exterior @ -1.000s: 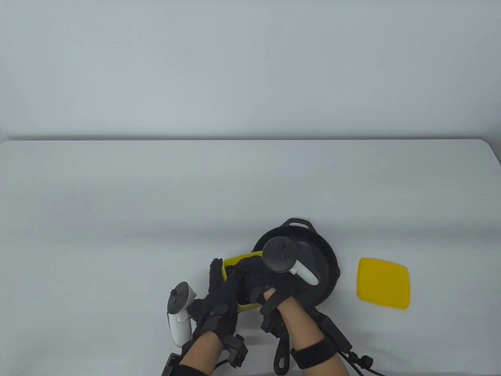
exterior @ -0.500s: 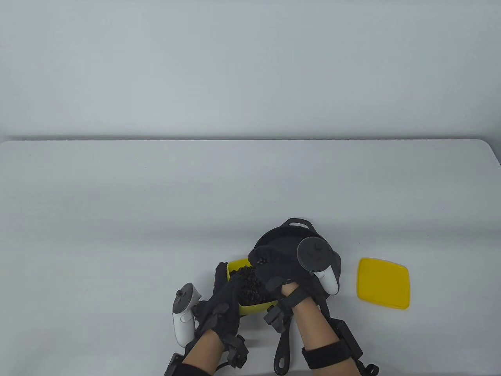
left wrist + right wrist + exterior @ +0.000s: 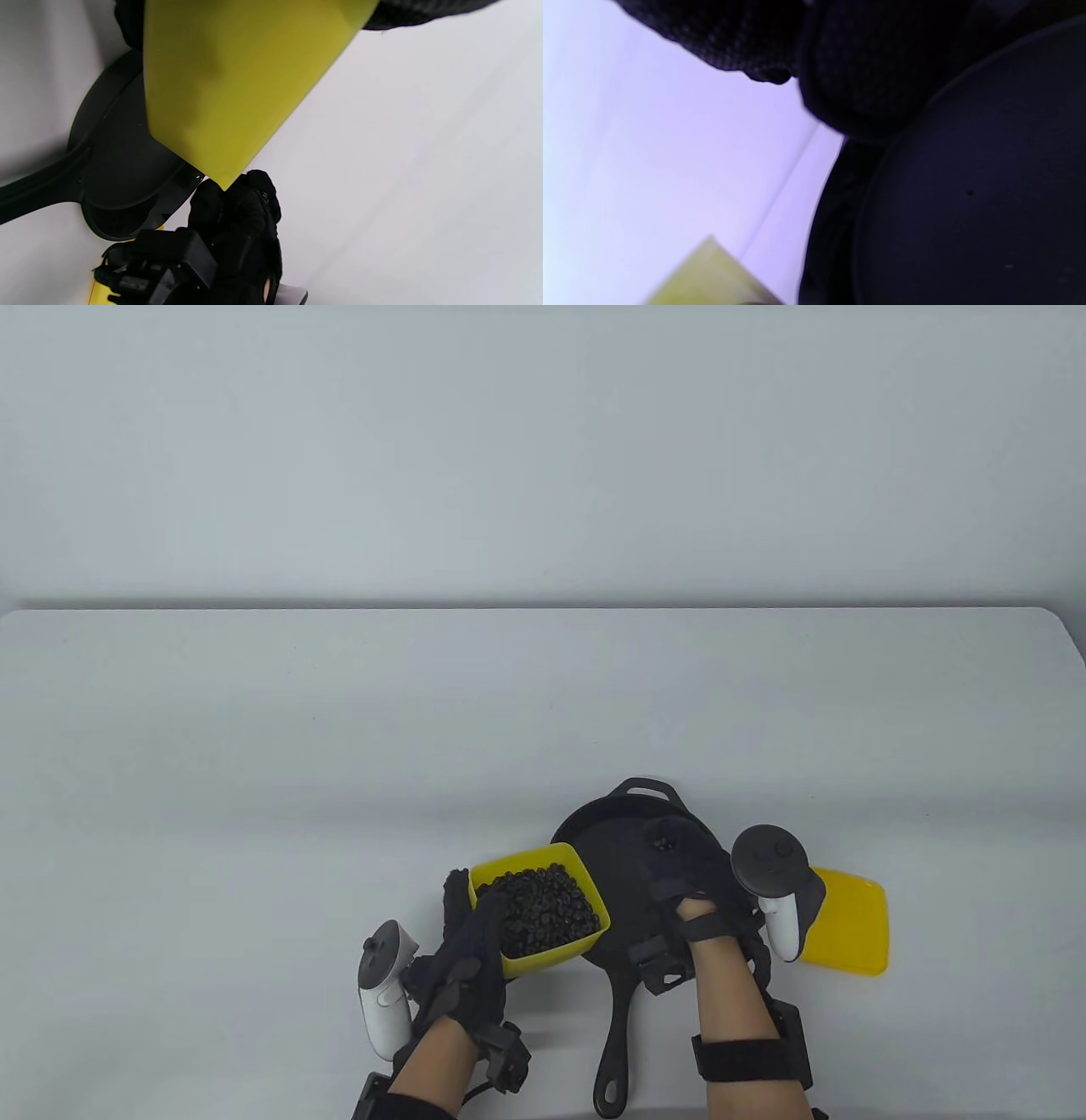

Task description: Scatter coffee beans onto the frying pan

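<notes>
A yellow container (image 3: 585, 950) full of coffee beans (image 3: 539, 909) stands left of a black frying pan (image 3: 615, 848), touching its rim. My left hand (image 3: 465, 903) grips the container's left wall. My right hand (image 3: 666, 840) is over the right half of the pan, fingers cupped around a few beans that show at the fingertips. In the left wrist view the container's wall (image 3: 237, 84) fills the top, with the pan (image 3: 123, 169) and my right hand (image 3: 237, 220) below. The right wrist view shows gloved fingers (image 3: 848, 63) above the pan's dark floor (image 3: 967, 190) and a corner of the container (image 3: 712, 275).
The pan's long handle (image 3: 612, 1044) points toward the table's near edge, between my forearms. A yellow lid (image 3: 853, 929) lies flat on the white table (image 3: 339, 729) right of the pan, partly behind my right hand's tracker (image 3: 768, 865).
My right hand has come out of the container with beans and moved right, over the pan. The container's beans are now uncovered. My left hand stays on the container.
</notes>
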Motion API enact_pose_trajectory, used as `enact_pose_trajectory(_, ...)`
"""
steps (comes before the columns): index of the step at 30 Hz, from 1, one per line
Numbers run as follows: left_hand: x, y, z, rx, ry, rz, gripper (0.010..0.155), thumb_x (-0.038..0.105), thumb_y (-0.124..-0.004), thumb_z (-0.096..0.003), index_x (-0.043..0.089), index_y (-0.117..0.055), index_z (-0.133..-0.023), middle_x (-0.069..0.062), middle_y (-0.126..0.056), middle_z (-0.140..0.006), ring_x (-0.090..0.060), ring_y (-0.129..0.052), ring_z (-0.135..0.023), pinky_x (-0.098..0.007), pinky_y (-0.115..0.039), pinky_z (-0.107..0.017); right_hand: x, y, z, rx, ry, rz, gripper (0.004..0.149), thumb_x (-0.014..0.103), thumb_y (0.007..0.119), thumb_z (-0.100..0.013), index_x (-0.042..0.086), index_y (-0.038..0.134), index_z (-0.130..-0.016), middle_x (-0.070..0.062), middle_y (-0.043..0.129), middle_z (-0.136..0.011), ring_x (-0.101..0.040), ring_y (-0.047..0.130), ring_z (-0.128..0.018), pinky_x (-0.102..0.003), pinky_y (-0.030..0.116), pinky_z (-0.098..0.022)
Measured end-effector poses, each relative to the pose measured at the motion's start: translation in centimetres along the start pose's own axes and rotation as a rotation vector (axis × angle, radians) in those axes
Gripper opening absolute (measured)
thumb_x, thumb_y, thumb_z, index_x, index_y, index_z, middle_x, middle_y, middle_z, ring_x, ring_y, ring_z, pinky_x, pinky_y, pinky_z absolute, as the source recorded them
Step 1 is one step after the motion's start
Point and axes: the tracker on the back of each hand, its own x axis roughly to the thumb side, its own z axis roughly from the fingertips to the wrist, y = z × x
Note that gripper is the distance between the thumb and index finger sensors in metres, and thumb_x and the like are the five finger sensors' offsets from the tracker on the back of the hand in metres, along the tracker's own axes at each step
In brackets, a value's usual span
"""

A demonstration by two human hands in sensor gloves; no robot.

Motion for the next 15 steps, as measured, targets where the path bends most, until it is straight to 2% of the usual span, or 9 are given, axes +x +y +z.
enact_pose_trajectory(3, 0.0, 0.2, 0.1, 0.006, 0.001, -0.014, 0.082, 0.059, -0.06, -0.0591, 0.033, 0.006, -0.101, -0.022, -0.031, -0.103, -0.045, -0.067, -0.091, -0.046, -0.073, -0.067, -0.8, 0.9, -0.5, 0.07, 0.047, 0.116, 0.035, 0.014, 0.08, -0.05, 0.013, 0.077, -0.085, -0.025, 0.069, -0.086, -0.041, 0.09, -0.048, -0.02, 0.095, -0.022)
enact_pose_trajectory(6, 0.1, 0.3, 0.1, 0.014, 0.001, -0.011, 0.082, 0.059, -0.06, -0.0591, 0.033, 0.006, -0.101, -0.023, -0.03, -0.103, -0.045, -0.066, -0.091, -0.046, -0.072, -0.067, -1.4, 1.4, -0.7, 0.088, 0.082, 0.188, 0.036, 0.013, 0.08, -0.05, 0.009, 0.077, -0.086, -0.028, 0.068, -0.087, -0.042, 0.09, -0.048, -0.022, 0.095, -0.022)
enact_pose_trajectory(11, 0.0, 0.3, 0.1, 0.015, -0.004, -0.009, 0.082, 0.059, -0.06, -0.0592, 0.033, 0.006, -0.101, -0.023, -0.03, -0.103, -0.045, -0.066, -0.091, -0.046, -0.072, -0.067, -2.0, 1.2, -0.7, 0.158, 0.122, 0.237, 0.04, 0.012, 0.079, -0.05, 0.004, 0.077, -0.089, -0.034, 0.07, -0.086, -0.046, 0.091, -0.05, -0.025, 0.094, -0.023)
enact_pose_trajectory(15, 0.0, 0.4, 0.1, 0.014, -0.005, -0.014, 0.082, 0.059, -0.06, -0.0592, 0.033, 0.006, -0.101, -0.023, -0.03, -0.103, -0.045, -0.066, -0.091, -0.046, -0.072, -0.067, -2.0, 0.5, -0.6, 0.127, 0.115, 0.226, 0.043, 0.013, 0.079, -0.05, 0.002, 0.076, -0.091, -0.035, 0.07, -0.086, -0.048, 0.092, -0.052, -0.027, 0.094, -0.027)
